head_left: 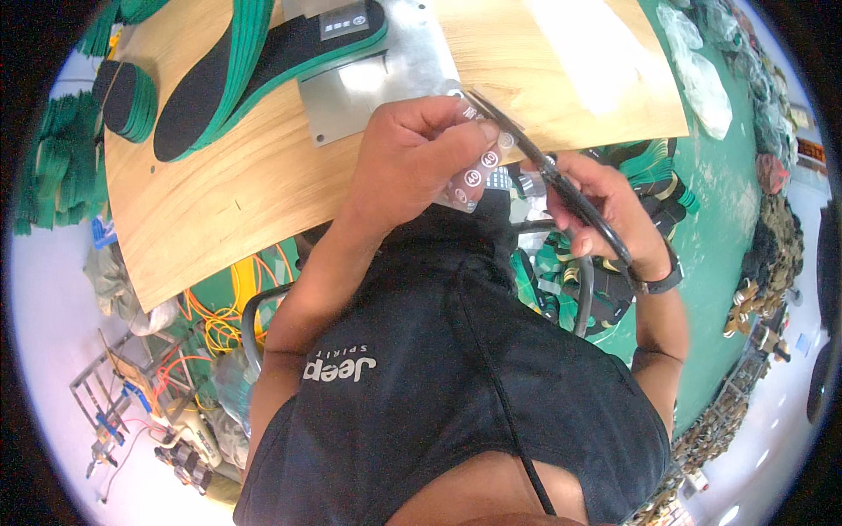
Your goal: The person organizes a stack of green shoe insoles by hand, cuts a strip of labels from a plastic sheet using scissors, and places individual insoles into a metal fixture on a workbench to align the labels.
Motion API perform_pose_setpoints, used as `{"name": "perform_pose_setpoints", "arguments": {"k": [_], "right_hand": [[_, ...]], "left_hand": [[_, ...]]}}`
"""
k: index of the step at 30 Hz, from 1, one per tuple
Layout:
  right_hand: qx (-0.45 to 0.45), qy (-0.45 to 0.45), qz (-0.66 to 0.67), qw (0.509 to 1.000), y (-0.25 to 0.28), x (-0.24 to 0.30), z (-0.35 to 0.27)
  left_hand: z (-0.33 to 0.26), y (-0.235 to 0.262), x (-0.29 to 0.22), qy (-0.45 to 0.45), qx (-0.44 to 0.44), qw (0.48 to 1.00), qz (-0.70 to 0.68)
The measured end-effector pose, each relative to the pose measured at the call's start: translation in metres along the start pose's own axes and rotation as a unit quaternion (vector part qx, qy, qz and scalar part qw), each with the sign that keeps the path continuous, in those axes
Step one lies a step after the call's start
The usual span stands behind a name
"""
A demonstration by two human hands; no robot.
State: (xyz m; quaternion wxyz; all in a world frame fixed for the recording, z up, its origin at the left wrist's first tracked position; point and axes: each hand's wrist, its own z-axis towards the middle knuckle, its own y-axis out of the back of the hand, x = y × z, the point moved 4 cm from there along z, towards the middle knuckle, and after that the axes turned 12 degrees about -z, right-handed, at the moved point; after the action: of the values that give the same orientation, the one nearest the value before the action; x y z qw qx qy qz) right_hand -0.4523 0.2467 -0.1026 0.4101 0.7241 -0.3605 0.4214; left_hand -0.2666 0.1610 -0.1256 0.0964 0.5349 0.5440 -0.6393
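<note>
My left hand pinches a clear plastic sheet of printed labels between thumb and fingers, just above the table's near edge. In my right hand is a pair of dark scissors, fingers around the handles. Their blades point up and left and reach the sheet beside my left thumb. Whether the blades are closed on the sheet I cannot tell. Beyond my left hand, a black-topped green insole lies partly on a metal plate, with a small grey label on it.
More insoles stand in stacks on the wooden table at the left, including a stack at its edge. Below right of the table are piled insoles. A metal chair arm curves beside me. Orange hoses lie on the floor at the left.
</note>
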Motion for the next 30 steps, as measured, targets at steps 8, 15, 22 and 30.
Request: {"name": "perform_pose_setpoints", "arguments": {"k": [8, 15, 22, 30], "right_hand": [[-0.197, 0.054, -0.110, 0.973, 0.013, -0.012, -0.026], [-0.367, 0.027, -0.498, 0.785, 0.113, 0.004, 0.041], [-0.381, 0.225, -0.390, 0.807, 0.078, 0.042, 0.040], [-0.199, 0.199, -0.233, 0.931, -0.046, 0.035, 0.055]], "left_hand": [[0.004, -0.012, -0.005, -0.124, -0.002, 0.973, 0.195], [0.015, -0.036, 0.024, -0.350, 0.191, 0.736, 0.548], [-0.020, -0.025, 0.002, -0.253, 0.084, 0.916, 0.301], [-0.046, 0.017, -0.056, -0.414, -0.016, 0.803, 0.428]]}}
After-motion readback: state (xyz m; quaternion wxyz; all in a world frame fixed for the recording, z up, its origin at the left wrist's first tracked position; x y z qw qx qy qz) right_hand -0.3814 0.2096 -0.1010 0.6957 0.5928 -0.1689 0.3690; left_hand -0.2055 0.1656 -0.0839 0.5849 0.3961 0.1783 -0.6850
